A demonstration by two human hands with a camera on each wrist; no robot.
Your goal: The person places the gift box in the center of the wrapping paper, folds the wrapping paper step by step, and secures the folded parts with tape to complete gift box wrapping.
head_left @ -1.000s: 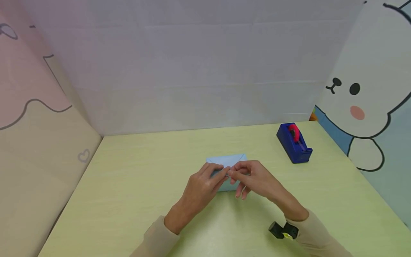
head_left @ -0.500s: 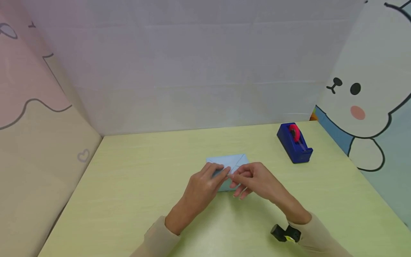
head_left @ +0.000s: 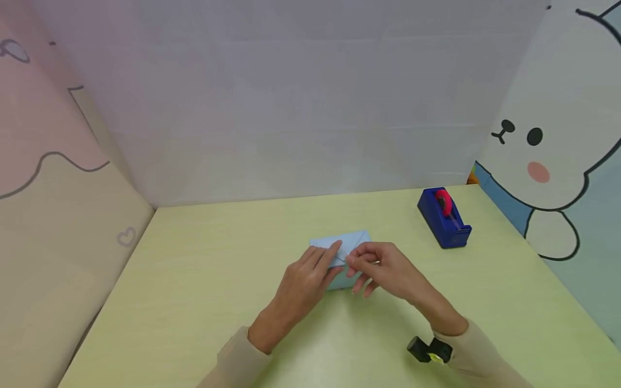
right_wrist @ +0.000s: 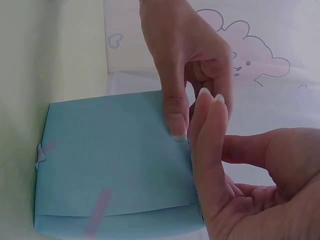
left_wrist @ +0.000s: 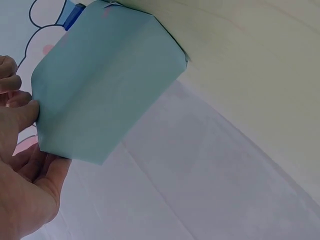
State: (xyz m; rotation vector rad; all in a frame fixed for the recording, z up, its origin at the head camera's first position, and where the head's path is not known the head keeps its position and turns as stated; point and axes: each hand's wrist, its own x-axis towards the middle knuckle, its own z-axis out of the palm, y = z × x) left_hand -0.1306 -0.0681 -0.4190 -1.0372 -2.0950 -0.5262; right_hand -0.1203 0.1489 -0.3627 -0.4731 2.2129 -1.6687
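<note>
A box wrapped in light blue paper (head_left: 343, 281) stands on end at mid-table, its folded end flap (head_left: 353, 242) facing up. My left hand (head_left: 301, 280) grips its left side, thumb on the near face and index finger lying over the flap. In the right wrist view, that thumb lies along the edge of the wrapped box (right_wrist: 105, 150), other fingers behind. My right hand (head_left: 388, 269) has thumb and index tips together at the flap's point, remaining fingers loosely extended. Whether anything thin is pinched there is hidden. A pinkish tape strip (right_wrist: 100, 212) crosses a seam.
A dark blue tape dispenser (head_left: 443, 221) with a red core stands at the back right of the pale yellow-green table (head_left: 218, 253). A white backdrop (head_left: 301, 108) rises behind, with cartoon-printed panels on both sides. A black device (head_left: 429, 350) is on the right sleeve.
My left index finger has shifted up and away from the flap's point, baring more of the flap. My right hand stays at the point with only slight movement. The box stays in place.
</note>
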